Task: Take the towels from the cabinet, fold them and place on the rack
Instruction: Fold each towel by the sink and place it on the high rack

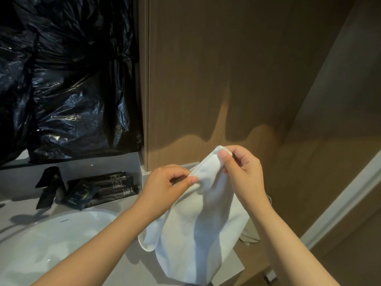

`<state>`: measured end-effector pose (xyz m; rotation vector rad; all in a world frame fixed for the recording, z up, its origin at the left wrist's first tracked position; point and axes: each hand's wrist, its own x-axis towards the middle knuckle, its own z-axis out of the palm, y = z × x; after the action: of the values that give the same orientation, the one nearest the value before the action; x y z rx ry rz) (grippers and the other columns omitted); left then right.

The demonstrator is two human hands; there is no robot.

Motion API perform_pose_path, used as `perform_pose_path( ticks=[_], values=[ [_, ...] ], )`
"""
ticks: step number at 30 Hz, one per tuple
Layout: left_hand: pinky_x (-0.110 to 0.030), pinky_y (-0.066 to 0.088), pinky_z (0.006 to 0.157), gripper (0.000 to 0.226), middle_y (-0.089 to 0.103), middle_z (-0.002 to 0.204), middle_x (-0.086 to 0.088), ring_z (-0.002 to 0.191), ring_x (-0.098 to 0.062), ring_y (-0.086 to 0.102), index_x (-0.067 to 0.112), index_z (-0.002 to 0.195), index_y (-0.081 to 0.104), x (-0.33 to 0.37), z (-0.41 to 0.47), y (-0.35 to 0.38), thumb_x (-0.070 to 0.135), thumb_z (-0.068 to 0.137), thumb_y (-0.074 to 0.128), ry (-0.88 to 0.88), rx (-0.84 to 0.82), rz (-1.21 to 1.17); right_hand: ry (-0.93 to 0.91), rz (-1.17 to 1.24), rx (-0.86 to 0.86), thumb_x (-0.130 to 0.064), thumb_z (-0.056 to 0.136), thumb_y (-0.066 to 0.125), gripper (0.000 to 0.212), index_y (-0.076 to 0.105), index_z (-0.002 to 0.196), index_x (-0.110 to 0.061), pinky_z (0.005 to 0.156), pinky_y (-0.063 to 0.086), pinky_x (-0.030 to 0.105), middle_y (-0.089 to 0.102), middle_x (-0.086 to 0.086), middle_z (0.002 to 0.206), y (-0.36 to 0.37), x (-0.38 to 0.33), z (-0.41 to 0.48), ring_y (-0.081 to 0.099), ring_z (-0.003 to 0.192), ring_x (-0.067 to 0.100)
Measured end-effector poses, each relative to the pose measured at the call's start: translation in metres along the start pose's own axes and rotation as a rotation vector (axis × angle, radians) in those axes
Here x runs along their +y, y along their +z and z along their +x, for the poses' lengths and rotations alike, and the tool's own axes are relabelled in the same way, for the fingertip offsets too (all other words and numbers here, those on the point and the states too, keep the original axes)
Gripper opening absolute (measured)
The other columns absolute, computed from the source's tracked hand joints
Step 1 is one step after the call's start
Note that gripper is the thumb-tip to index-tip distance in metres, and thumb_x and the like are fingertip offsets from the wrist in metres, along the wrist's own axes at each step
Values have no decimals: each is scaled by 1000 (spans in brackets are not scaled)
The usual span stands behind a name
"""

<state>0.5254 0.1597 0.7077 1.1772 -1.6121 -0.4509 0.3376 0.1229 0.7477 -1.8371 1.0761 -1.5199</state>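
Head camera gives me both hands low in the middle, in front of the brown wooden cabinet panel (226, 79). The white towel (195, 234) hangs from them over the grey counter (127, 265), just right of the white basin (41, 244); whether its lower end touches the counter I cannot tell. The left hand (169, 182) pinches the upper edge between thumb and forefinger, the other fingers curled in. The right hand (243, 172) pinches the top corner a little higher, thumb pressed on the cloth. The two grips sit near each other, so most of the towel hangs slack and bunched

I judge the fold barely begun, with the hands finding the corners. Both holds are small pinches on thick cloth; if one slips as the hands spread apart, the towel could drop onto the counter or slide into the basin. A wide swing to the left could brush the black toiletry tubes (111, 186) by the basin and knock them over. Matching the wrong corners would give a crooked fold. No rack shows from here, so I cannot judge the carry
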Motion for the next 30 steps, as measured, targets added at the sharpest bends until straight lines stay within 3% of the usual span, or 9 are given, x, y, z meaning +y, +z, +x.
perform_pose_path(
  ticks=[3,7,11,14,16,18,25,28,30],
  values=[
    [-37,46,69,27,63,68,-3,68,-17,57,21,60,67,-5,4,-4,25,87,71,-27,-45,46,-33,24,80,-23,96,61,15,71,85,-18,63,47,14,65,-8,73,-11,-11,19,59,69,4],
    [-36,48,73,14,63,74,2,72,-14,58,22,71,74,-16,0,-10,24,84,72,-88,-87,108,-50,-24,114,-28,97,58,18,71,89,-18,64,49,13,66,-9,76,-20,-19,35,62,75,7],
    [-42,51,75,20,60,74,0,75,-19,58,15,63,66,-24,-2,-11,16,83,70,-111,-144,137,-43,-47,127,-29,97,58,19,70,89,-17,65,49,12,65,-10,77,-25,-18,42,63,76,8],
    [-31,52,82,7,63,92,11,87,-6,60,23,78,73,-36,-3,-10,17,82,70,-124,-177,158,-24,-52,149,-30,97,58,18,70,89,-19,66,50,13,65,-11,78,-27,-15,44,63,77,8],
    [-11,48,83,23,58,110,21,100,3,57,37,97,69,-47,-8,-10,22,80,74,-160,-147,145,-8,-48,180,-30,98,57,18,70,91,-18,68,52,14,66,-8,81,-30,-13,46,64,79,10],
    [-4,46,74,36,55,112,23,100,8,56,45,99,55,-59,-16,-9,25,78,78,-238,-70,130,2,-44,204,-30,98,56,19,70,91,-19,67,51,14,66,-7,82,-35,-13,49,64,78,10],
    [-2,44,66,31,64,99,18,93,8,59,38,94,57,-95,-28,1,27,76,81,-387,-65,77,8,-89,185,-31,98,55,23,68,87,-17,67,51,17,64,-4,77,-32,-10,57,61,73,10],
    [-10,47,83,29,65,100,20,96,7,59,36,96,64,-105,-27,-5,27,75,82,-384,-166,100,4,-101,185,-33,98,55,24,68,87,-17,69,54,19,65,-2,77,-29,-7,59,62,75,14],
    [-11,41,87,29,61,100,23,101,2,54,34,100,65,-116,-33,-6,33,76,80,-325,-279,277,3,-102,186,-33,98,55,24,69,87,-16,69,54,19,65,-2,78,-30,-4,61,63,76,14]
  ],
)
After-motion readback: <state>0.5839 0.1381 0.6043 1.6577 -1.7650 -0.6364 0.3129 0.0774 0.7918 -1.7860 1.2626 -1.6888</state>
